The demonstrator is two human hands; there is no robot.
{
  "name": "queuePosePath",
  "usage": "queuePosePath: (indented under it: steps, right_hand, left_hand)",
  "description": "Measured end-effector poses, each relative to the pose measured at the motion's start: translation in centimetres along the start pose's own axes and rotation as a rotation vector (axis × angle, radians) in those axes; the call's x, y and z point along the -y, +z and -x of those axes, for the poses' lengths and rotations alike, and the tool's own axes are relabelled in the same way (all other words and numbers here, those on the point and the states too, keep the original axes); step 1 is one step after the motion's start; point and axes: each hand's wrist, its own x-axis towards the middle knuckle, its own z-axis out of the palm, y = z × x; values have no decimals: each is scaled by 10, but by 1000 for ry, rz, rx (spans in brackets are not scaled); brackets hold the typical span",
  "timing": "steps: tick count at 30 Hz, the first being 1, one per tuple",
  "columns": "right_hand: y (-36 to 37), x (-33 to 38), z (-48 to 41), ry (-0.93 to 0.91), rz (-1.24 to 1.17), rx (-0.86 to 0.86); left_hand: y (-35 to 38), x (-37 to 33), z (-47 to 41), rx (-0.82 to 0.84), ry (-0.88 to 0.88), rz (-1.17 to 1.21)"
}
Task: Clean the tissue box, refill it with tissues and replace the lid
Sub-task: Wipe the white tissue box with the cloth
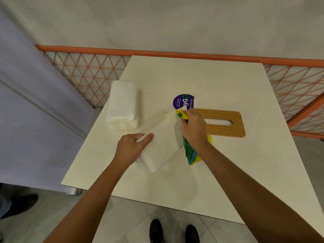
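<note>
Arms outstretched, left grip [130, 148] clasps box [164, 137], right grip [193, 130] clutches cloth [190, 152].

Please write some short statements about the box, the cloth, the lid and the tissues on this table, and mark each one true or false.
1. The left hand holds the white box. True.
2. The right hand grips a plain red cloth. False: the cloth is yellow, green and blue.
3. The wooden lid sits on top of the box. False: it lies flat on the table, beside the box.
4. The pack of tissues lies on the table, apart from both hands. True.
</note>
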Motion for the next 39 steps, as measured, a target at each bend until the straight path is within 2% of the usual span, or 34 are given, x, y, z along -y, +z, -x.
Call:
queuePosePath:
  steps: [3,9,13,18,24,29,35,39]
  right_hand:
    - [-5,-6,-15,151,-61,-20]
    - [-11,-25,-7,243,-106,7]
    - [-20,-42,6,306,-128,169]
    - [-40,-64,24,293,-64,350]
    - [-52,-81,43,436,-140,292]
    - [-58,-97,54,522,-125,297]
    - [-64,-110,66,554,-107,267]
    - [-66,-116,72,558,-113,262]
  left_hand:
    - [0,4,1,3,25,-33]
    - [0,13,4,28,86,-82]
    - [-5,27,13,38,213,-161]
    - [-6,49,19,147,275,-224]
    - [4,58,28,310,365,-254]
    - [16,60,33,264,561,-522]
    - [14,71,24,117,855,-798]
    - [7,77,16,110,927,-901]
